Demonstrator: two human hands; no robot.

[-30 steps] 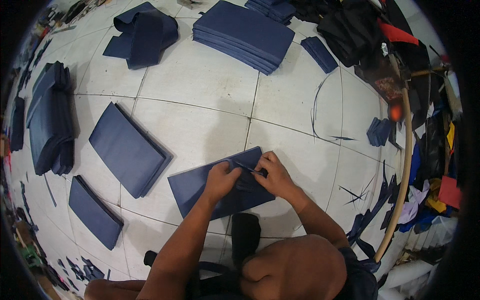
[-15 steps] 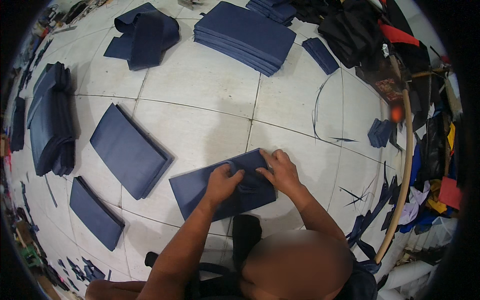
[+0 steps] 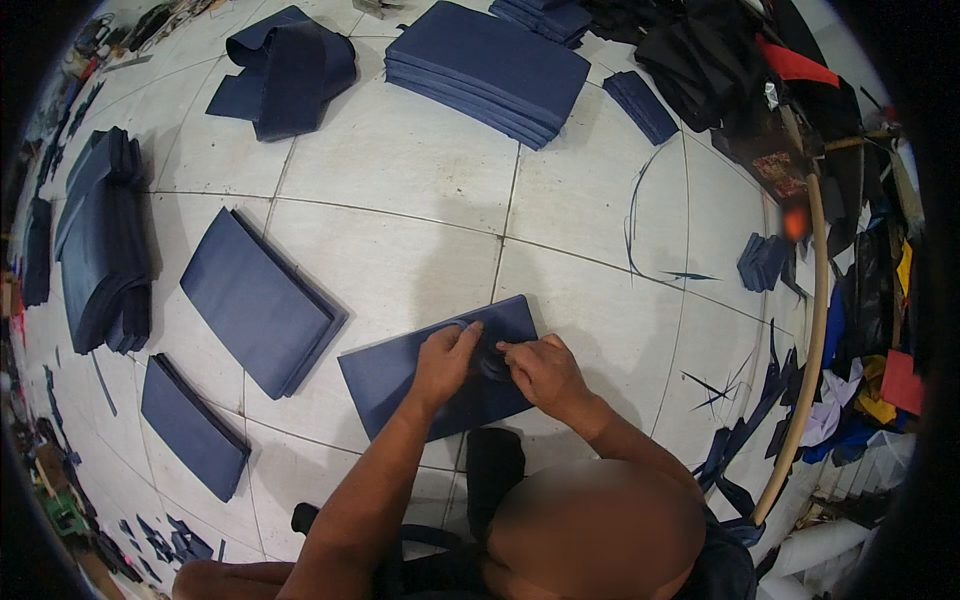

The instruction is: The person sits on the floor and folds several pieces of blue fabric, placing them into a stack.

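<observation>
A flat dark blue cloth rectangle (image 3: 385,375) lies on the tiled floor before me, with both hands over it. My left hand (image 3: 443,362) is closed, thumb and fingers pinched at a dark blue piece whose curled edge shows by the knuckles. Close to its right, my right hand (image 3: 545,375) is also pinched, fingertips at a dark bunched piece (image 3: 490,362) between the hands. That piece looks like the same cloth, but its shape is mostly hidden. The cloth's far right corner sticks out beyond the right hand.
Folded blue cloth stacks lie left: a larger one (image 3: 260,300), a smaller one (image 3: 195,425), and a tall draped pile (image 3: 105,240). A thick stack (image 3: 485,70) and loose folded cloth (image 3: 285,75) are at the far side. Right stands a curved wooden rod (image 3: 815,330) beside scraps.
My right hand has moved left from the cloth's far right corner toward my left hand, its fingers now pinched. My left hand has shifted only slightly.
</observation>
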